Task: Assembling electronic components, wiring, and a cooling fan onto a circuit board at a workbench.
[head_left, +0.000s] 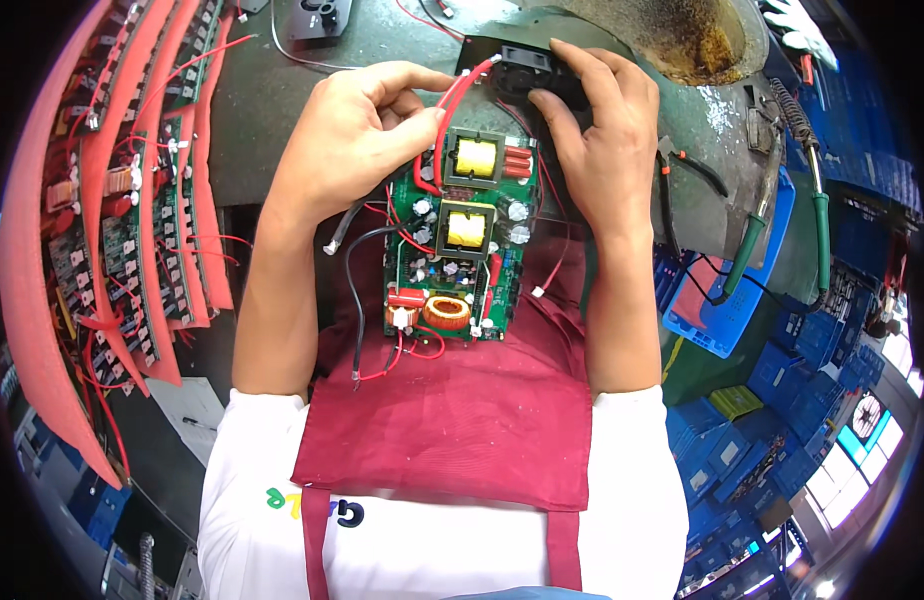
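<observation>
A green circuit board extends from the bench edge over my maroon apron. It carries two yellow-wound transformers, a copper toroid coil and several capacitors. Thick red wires rise from its far left side to a black plastic socket part. My left hand is closed, thumb and forefinger pinching at those red wires. The right hand grips the black part between thumb and fingers. Dark wires with bare, tinned ends hang off the board's left side.
Red foam sheets with several boards between them stand at left. To the right lie pliers, a green-handled soldering iron and a blue tray. A stained metal pan and another black part sit at the back.
</observation>
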`<action>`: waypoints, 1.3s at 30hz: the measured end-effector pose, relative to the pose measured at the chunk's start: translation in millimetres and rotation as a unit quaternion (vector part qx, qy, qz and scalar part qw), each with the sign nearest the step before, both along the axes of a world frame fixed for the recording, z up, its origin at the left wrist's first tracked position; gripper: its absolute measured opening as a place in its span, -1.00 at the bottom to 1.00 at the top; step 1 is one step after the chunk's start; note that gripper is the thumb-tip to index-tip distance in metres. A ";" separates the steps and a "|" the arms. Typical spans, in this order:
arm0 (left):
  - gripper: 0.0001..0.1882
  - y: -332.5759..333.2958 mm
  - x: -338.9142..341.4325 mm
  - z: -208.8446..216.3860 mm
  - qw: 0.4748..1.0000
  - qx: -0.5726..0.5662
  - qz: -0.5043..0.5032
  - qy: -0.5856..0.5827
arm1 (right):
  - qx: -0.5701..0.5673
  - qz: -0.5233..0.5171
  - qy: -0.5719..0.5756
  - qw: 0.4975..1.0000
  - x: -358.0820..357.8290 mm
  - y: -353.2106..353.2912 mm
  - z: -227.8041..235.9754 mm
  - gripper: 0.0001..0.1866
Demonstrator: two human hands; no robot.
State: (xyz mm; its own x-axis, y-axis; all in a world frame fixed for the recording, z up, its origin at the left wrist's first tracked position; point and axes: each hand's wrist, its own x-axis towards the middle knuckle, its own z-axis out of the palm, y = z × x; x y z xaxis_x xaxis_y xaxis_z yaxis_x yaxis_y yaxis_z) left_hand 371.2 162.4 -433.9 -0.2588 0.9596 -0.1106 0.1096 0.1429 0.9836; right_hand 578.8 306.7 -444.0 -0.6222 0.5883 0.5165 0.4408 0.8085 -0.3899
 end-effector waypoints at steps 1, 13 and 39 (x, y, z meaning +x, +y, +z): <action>-0.66 0.4 0.2 0.2 0.999 -0.010 0.005 0.042 | -0.004 0.004 0.000 1.000 -0.9 0.1 -0.8 -0.52; -0.61 9.2 2.0 2.9 0.983 -0.032 0.003 0.181 | 0.038 0.005 0.043 0.998 -3.1 -1.6 -2.8 -0.54; -0.76 19.5 27.8 -29.9 0.990 0.041 0.007 0.136 | -0.584 -0.178 0.706 0.358 266.1 -20.0 -23.5 -0.40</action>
State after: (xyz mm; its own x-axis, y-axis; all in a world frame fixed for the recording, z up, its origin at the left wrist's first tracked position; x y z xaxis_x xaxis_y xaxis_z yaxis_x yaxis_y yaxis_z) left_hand 399.0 182.0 -463.7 -0.2816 0.9586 0.0430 0.3697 0.0670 0.9267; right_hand 844.9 286.8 -467.5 -0.0028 0.8284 -0.5601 -0.8694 -0.2788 -0.4080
